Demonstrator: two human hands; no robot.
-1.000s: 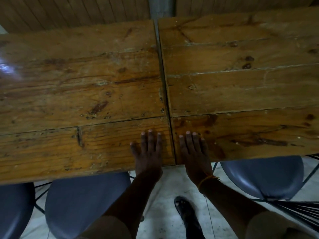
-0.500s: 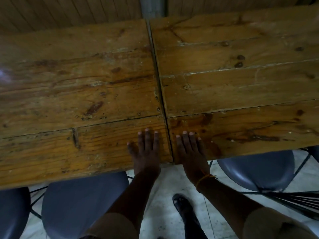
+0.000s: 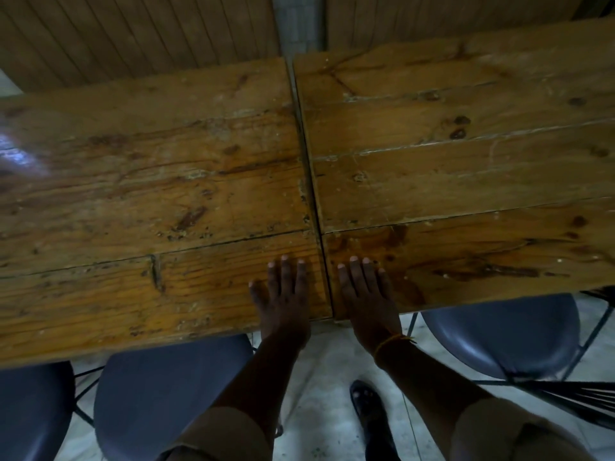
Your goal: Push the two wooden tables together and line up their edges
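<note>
Two plank-topped wooden tables stand side by side, the left table and the right table, with a thin dark seam running between them from far to near. At the far end a narrow gap shows between their corners. My left hand lies flat, palm down, on the left table's near corner beside the seam. My right hand lies flat on the right table's near corner, an orange thread around its wrist. Neither hand holds anything.
Blue-grey chair seats are tucked under the near edges: one below the left table, another at far left, one below the right table. A dark shoe stands on the pale tiled floor. A wood-panelled wall lies beyond.
The hands have stayed flat on the near corners. The view has shifted slightly; the seam between the tables looks the same.
</note>
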